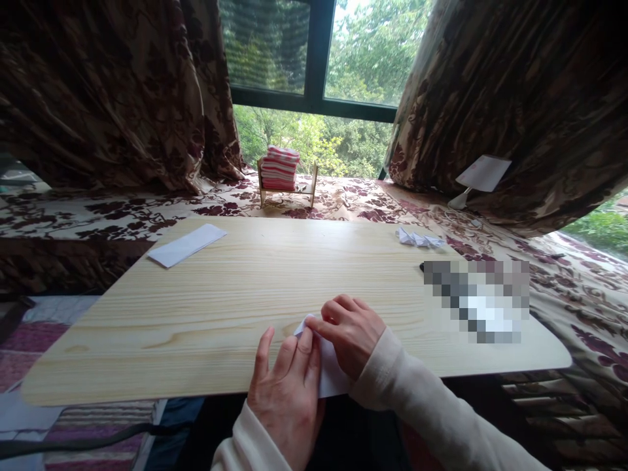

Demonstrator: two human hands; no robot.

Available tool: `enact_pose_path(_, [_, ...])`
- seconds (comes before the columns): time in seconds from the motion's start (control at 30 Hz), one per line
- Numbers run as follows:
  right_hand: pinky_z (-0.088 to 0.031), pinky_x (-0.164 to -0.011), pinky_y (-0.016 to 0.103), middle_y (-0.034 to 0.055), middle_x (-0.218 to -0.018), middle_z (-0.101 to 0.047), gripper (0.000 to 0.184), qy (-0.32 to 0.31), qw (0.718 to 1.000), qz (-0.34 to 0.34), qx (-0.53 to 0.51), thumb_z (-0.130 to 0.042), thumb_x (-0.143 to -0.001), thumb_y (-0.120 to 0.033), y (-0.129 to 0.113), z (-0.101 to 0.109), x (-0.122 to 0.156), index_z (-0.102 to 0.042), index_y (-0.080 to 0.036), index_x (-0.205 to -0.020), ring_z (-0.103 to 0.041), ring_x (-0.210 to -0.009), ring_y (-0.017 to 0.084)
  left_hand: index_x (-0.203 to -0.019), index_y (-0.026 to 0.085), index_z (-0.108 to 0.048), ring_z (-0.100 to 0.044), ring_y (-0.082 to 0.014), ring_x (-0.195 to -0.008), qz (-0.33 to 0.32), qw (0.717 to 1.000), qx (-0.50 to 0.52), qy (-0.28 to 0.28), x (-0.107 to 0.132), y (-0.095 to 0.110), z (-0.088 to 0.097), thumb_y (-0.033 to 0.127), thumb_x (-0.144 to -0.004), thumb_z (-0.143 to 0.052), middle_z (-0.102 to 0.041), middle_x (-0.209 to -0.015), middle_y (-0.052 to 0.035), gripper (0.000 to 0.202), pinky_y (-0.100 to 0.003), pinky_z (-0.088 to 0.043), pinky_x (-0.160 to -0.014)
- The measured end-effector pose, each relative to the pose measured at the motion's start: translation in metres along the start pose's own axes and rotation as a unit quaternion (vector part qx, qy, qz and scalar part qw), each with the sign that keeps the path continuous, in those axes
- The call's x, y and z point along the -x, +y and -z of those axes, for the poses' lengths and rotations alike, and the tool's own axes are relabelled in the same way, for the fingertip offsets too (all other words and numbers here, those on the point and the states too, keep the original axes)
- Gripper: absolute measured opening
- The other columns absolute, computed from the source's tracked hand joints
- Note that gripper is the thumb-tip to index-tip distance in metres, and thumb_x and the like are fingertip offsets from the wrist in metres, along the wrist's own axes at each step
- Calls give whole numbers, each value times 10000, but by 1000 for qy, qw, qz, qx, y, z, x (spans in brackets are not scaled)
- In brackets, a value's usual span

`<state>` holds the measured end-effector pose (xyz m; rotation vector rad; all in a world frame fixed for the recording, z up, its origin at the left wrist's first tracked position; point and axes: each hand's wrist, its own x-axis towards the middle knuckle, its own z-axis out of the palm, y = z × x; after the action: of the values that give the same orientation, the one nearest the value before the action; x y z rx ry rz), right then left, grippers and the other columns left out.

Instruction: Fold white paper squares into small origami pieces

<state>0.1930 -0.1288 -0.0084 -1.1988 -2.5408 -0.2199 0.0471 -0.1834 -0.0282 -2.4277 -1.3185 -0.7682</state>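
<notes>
A small white sheet of paper [330, 379] lies at the near edge of the light wooden table [235, 288], partly hanging over it. My left hand [287, 392] rests flat on the paper with its fingers stretched out, pressing it down. My right hand [350, 333] is curled, its fingertips pressed onto the paper's upper corner next to my left fingers. Most of the paper is hidden under both hands.
A folded white paper strip [186, 244] lies at the table's far left. Small folded white paper pieces [419, 239] sit at the far right. A blurred-out patch covers the right side. A wooden rack with striped cloth [279, 171] stands on the sill; floral curtains hang either side.
</notes>
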Motion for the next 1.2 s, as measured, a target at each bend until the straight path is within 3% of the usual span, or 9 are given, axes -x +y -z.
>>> enact_pose_path(0.4, [-302,-628,286,31,-777,-557,152,-27,998,-43,22,-560,-787,-204,0,3,1,-627,-251,-915,-432,-752,172,-1104,79,-574,-461,-238,-1073,0,1000,-4,10,2,1,-2,255,-782,-455,-589,-1165,-98,385,-477,-151,-1041])
enact_pose_path(0.87, [-300,-618,277,27,-737,-530,159,29,1000,-4,-1,-552,-765,-190,3,0,11,-626,-241,-895,-412,-709,154,-1102,84,-579,-486,-230,-1087,8,1000,2,21,1,1,-7,256,-808,-415,-587,-1165,-116,379,-455,-136,-1057])
enact_pose_path(1.2, [-385,-655,274,53,-811,-560,243,56,995,-47,-69,-495,-723,-115,6,5,20,-626,-204,-909,-463,-743,166,-1094,113,-585,-497,-243,-1063,17,999,29,23,2,0,-6,297,-810,-417,-617,-1107,-112,378,-472,-141,-1048])
